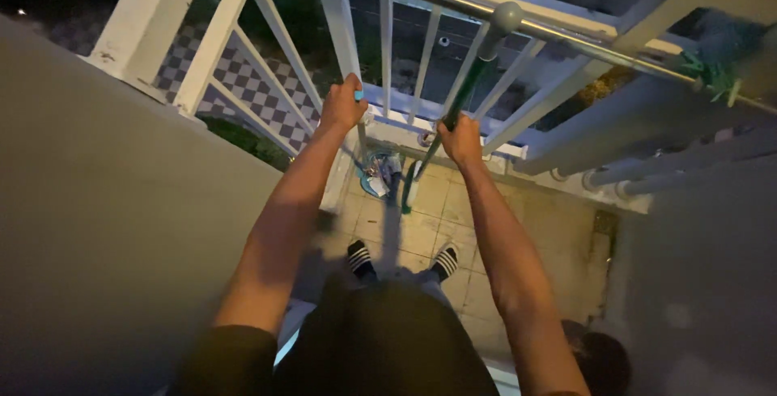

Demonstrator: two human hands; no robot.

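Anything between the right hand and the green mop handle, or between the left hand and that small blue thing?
Nothing visible. The right hand is already closed around the green mop handle, which leans against the metal rail. The left hand is closed on the small blue thing, up against the white railing.

Head view, looking down on a tiled balcony floor (429, 226) at night. Left hand (343, 105) clamped round a small light-blue object (358, 95), hard to tell what, right against a white metal railing post (338, 16). Right hand (460, 139) wrapped round a long green pole with grey round cap (477, 64), pole leaning against the steel handrail tube (566, 36). Feet in black-and-white striped slippers (360, 257) below, a blue-rimmed heap of clutter (380, 173) at the railing base
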